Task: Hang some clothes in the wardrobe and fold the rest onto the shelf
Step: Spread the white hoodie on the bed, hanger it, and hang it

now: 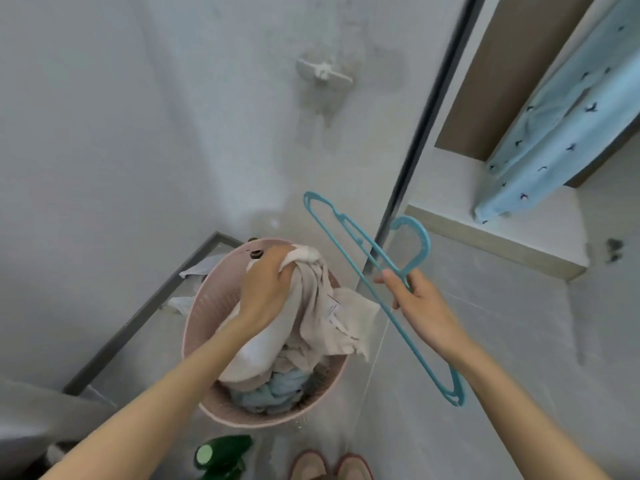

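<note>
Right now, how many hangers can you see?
1. The blue hanger is held in the right hand, right of the pink basket. The patterned blue garment hanging in the wardrobe may be on another, hidden out of frame.

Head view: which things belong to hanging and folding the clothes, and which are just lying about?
In the job: beige garment, gripped by left hand; blue hanger, held by right hand; pink basket; hung blue shirt; wardrobe shelf.
Lying about: green bottle; wall hook.
</note>
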